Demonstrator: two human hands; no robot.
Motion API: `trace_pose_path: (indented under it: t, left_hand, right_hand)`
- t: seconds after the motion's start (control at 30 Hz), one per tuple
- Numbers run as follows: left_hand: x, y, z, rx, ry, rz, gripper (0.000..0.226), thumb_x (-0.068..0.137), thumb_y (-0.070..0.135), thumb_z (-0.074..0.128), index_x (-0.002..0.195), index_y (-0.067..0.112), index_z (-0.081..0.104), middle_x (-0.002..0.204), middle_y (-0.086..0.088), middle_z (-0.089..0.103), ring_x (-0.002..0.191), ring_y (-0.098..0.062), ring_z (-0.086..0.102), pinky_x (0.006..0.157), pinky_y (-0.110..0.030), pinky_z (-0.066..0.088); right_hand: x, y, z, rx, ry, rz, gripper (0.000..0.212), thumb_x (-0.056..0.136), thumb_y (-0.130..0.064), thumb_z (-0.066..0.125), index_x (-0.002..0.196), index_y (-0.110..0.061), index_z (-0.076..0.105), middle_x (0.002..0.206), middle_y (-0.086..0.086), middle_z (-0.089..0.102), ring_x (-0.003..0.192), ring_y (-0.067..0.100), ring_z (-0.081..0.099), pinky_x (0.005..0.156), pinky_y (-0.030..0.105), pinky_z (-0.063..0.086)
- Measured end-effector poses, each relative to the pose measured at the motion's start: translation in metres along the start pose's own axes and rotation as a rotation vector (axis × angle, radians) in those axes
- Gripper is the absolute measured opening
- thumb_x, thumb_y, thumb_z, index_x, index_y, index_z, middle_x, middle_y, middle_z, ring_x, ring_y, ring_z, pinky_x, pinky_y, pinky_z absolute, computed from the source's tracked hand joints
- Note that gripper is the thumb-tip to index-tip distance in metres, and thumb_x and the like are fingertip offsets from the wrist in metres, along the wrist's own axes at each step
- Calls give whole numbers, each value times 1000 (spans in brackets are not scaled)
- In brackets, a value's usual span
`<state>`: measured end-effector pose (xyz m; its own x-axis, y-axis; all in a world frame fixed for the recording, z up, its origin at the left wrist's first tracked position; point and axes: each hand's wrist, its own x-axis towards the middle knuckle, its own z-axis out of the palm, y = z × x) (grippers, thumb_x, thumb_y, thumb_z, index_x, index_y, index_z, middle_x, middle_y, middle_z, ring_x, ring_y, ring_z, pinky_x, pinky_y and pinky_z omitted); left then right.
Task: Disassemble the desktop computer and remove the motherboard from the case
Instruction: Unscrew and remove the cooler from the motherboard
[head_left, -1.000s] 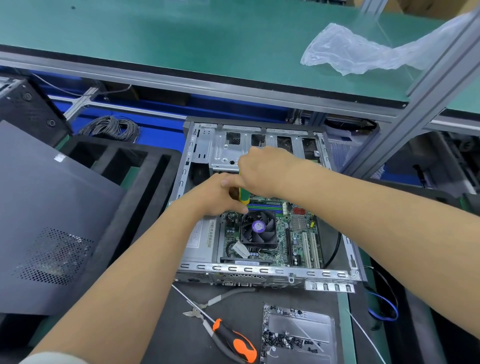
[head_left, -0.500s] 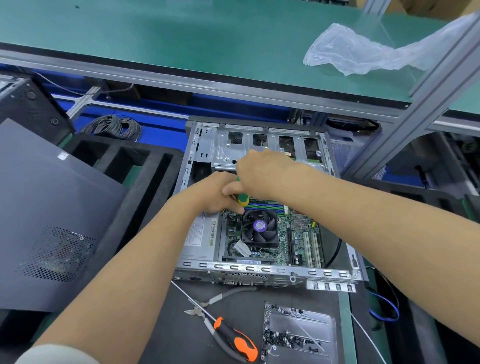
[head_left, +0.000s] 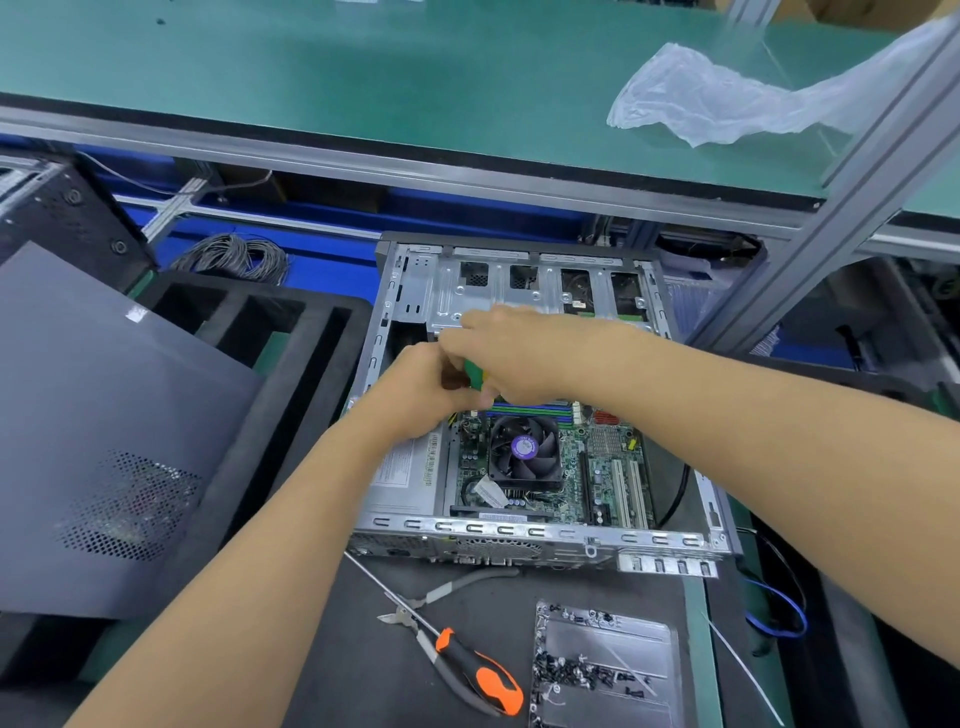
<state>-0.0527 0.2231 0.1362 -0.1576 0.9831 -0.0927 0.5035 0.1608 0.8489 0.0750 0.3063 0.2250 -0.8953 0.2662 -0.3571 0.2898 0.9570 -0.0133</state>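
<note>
Reaching over the open case (head_left: 524, 535), both hands meet above the far edge of the motherboard (head_left: 597, 467), which sits inside the case beside the fan (head_left: 524, 449). The right hand (head_left: 524, 353) curls its fingers round a green-handled tool (head_left: 474, 371), while the left hand (head_left: 421, 389) pinches at the same tool from below, though its fingertips are partly hidden. On the mat in front of the case lie a screwdriver (head_left: 480, 670) with an orange grip, pliers (head_left: 415, 608) and a tray (head_left: 608, 665) of screws; a dark side panel (head_left: 104, 426) rests to the left.
</note>
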Motion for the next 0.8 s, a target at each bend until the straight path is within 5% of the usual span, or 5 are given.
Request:
trace_pose_path:
  t: [0.17, 0.33, 0.47, 0.7, 0.8]
  left_hand:
    - [0, -5, 5, 36, 90, 19, 20, 74, 20, 82, 79, 21, 63, 78, -2, 68, 71, -18, 60, 64, -32, 48]
    - [-1, -7, 11, 57, 162, 27, 29, 68, 29, 87, 77, 24, 60, 70, 6, 65, 62, -2, 57, 56, -15, 41]
    - [-2, -6, 19, 151, 265, -11, 37, 67, 41, 86, 67, 33, 50, 63, 11, 56, 57, 0, 52, 49, -13, 35]
    - [-3, -2, 20, 125, 211, -9, 47, 66, 39, 85, 95, 16, 55, 76, 0, 65, 73, -21, 62, 65, -43, 53]
    - [-4, -6, 10, 209, 85, 8, 46, 59, 42, 90, 80, 26, 53, 73, 12, 59, 68, -1, 55, 57, -26, 42]
  right_hand:
    - [-2, 2, -7, 105, 147, 222, 58, 83, -71, 54, 97, -17, 37, 74, 1, 35, 69, 25, 41, 47, 30, 22]
    - [1, -3, -6, 51, 130, 122, 25, 92, -34, 62, 100, -19, 44, 78, 2, 43, 77, 29, 48, 49, 33, 31]
    - [0, -4, -7, -130, 122, -54, 27, 89, -10, 60, 109, -19, 44, 94, 2, 52, 80, 24, 50, 46, 29, 24]
    - [4, -6, -7, 73, 60, 231, 39, 90, -51, 59, 100, -18, 42, 74, -2, 31, 79, 26, 39, 49, 31, 23]
    - [5, -4, -4, 53, 52, 179, 28, 94, -37, 58, 104, -14, 45, 75, -2, 32, 69, 23, 44, 51, 34, 30]
